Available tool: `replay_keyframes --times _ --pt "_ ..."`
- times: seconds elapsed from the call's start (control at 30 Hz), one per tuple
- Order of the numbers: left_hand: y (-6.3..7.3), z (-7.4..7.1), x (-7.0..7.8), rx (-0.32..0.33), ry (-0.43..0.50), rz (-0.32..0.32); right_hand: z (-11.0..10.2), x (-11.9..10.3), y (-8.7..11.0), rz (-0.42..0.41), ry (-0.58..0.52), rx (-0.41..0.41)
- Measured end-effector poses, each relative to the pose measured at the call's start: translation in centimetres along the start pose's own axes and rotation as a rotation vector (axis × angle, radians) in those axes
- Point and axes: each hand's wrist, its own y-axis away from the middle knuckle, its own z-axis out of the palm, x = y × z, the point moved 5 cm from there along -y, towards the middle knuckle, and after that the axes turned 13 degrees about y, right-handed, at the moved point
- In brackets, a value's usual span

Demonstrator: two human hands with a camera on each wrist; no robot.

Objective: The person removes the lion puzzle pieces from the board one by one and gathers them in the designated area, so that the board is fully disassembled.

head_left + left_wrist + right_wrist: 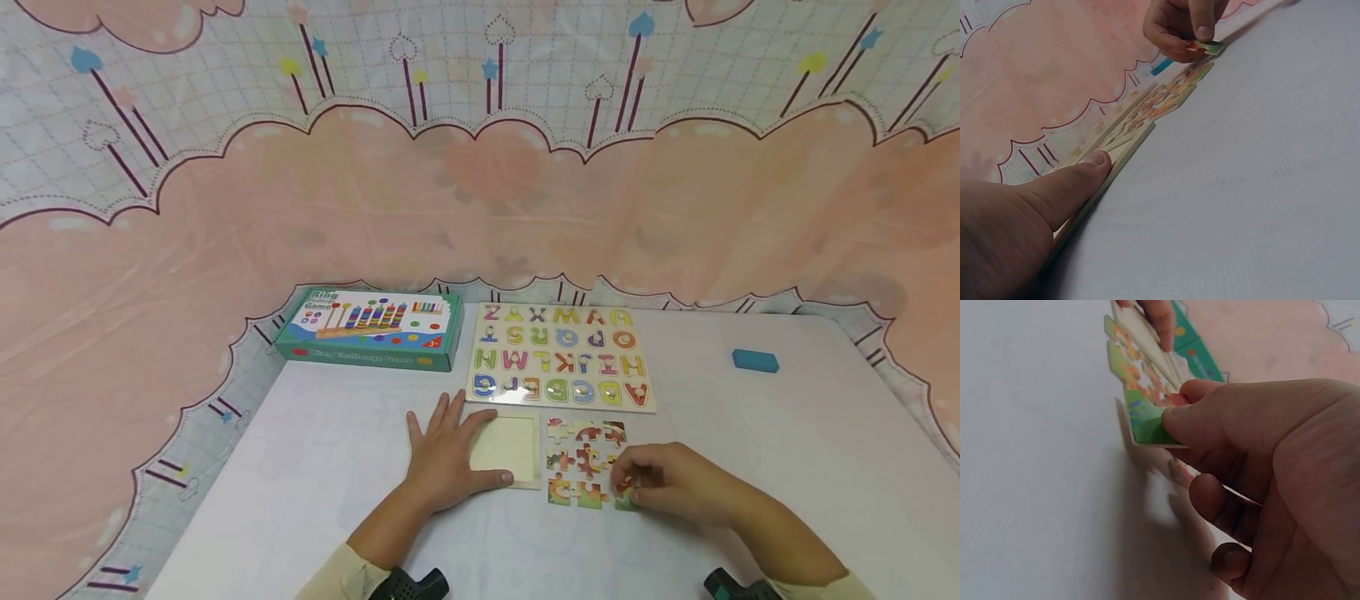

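A shallow wooden puzzle tray (517,450) lies on the white table. My left hand (442,458) rests on its left side with fingers spread, the thumb along its near edge. Right of the tray, several jigsaw pieces (588,458) are laid out in rows, slightly apart. Between thumb and fingers my right hand (682,483) pinches a green corner puzzle piece (1147,425), raised a little off the table at the near right of the rows. In the left wrist view that puzzle piece (1209,47) shows edge-on under the thumb.
Behind the tray lies an alphabet board (562,358) with coloured letters. A green ring game box (371,329) stands at the back left. Toward the back right is a small blue block (755,360). A patterned peach cloth (525,217) hangs behind the table.
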Motion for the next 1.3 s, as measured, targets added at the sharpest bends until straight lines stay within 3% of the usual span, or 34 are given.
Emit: replay_keyframes --times 0.13,0.47,0.83,1.03,1.3 --pt "0.1 -0.1 0.0 -0.004 -0.002 0.001 0.2 0.0 0.1 -0.006 0.008 0.011" --pt "0.0 0.0 0.1 -0.005 -0.001 0.003 0.0 0.1 0.2 -0.047 0.166 0.109" --pt "-0.2 0.3 -0.2 -0.026 -0.002 -0.013 0.5 0.3 0.3 -0.05 0.211 0.136" --pt "-0.2 0.5 -0.2 -0.033 -0.005 -0.009 0.5 0.4 0.6 -0.068 0.199 0.149" --pt "0.2 0.3 -0.2 -0.032 0.032 0.005 0.1 0.6 1.3 -0.08 0.076 0.171"
